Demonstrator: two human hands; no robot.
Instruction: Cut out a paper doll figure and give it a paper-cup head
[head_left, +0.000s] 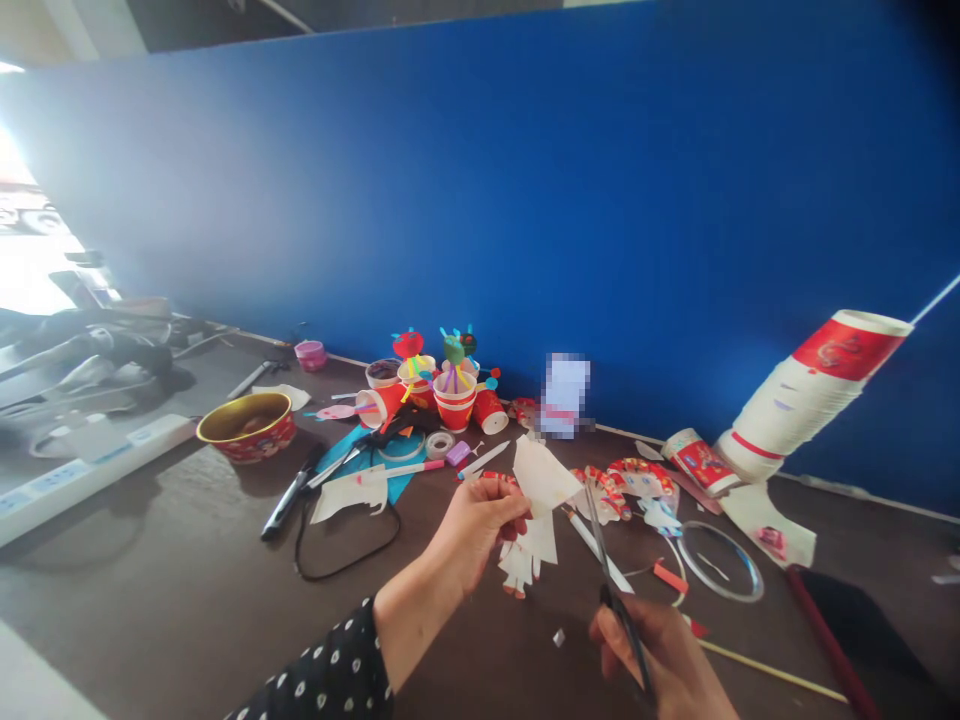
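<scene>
My left hand (491,520) pinches a piece of white paper (544,475) by its lower left edge, thumb on top. In my right hand (652,655) is a pair of scissors (606,565), its fingers wrapped round the dark handles. The blades point up and away, their tips at the right corner of the paper. Whether the blades are apart is hard to make out. Below the held paper, cut white scraps (517,565) lie on the dark table (300,640). A tiny scrap (559,637) sits between my hands.
Decorated red paper cups (454,405) stand by the blue partition (480,200). A tilted stack of cups (802,400) leans at the right, near a tape-like ring (720,562). At left are a red bowl (247,425), a black cutter (289,500) and a power strip (90,475).
</scene>
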